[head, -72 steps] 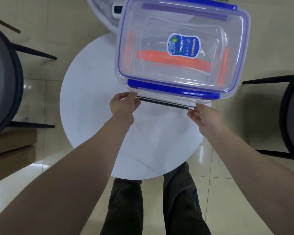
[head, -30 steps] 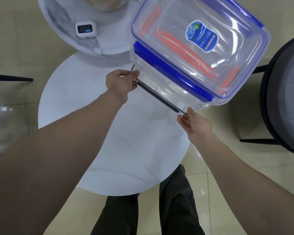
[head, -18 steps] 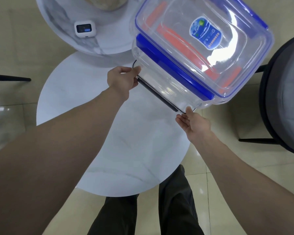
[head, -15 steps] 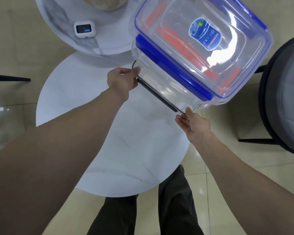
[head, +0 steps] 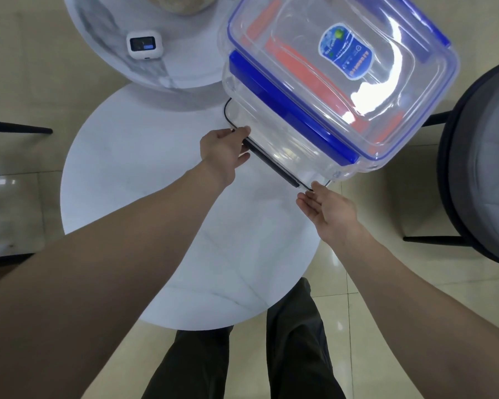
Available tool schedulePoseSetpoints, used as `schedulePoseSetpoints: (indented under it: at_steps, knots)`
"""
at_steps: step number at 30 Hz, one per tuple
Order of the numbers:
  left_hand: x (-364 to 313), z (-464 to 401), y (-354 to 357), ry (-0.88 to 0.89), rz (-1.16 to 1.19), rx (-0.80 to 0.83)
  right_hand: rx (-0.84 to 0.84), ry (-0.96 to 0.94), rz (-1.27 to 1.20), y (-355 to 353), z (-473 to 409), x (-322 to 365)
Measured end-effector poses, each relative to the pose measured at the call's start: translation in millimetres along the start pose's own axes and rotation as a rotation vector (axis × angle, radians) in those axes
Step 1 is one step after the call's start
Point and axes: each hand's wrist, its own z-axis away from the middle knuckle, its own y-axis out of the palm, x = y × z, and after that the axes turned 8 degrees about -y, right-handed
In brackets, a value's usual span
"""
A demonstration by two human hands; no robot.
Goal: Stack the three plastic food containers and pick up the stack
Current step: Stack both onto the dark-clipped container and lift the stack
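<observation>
The stack of clear plastic food boxes [head: 323,90], with blue and orange lid clips, is held up in the air, over the far right edge of the round white marble table [head: 156,197]. The stack is tilted, and its long side runs from near left to far right. A thin black wire handle [head: 271,164] is seen at its near bottom edge. The left hand [head: 224,152] is closed around the left end of this handle. The right hand [head: 327,210] is flat and open, with only its fingertips touching the right end. The stack lies up and away from both hands. The left hand seems to carry more of the weight, so a firmer right grip is likely needed next.
</observation>
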Motion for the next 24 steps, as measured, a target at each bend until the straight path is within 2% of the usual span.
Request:
schedulePoseSetpoints:
  at_steps: [24]
  knots:
    - [12.2,16.8,1.9,0.015,-0.048,0.024,0.026,-0.046,0.159,-2.2,1.3,-2.1]
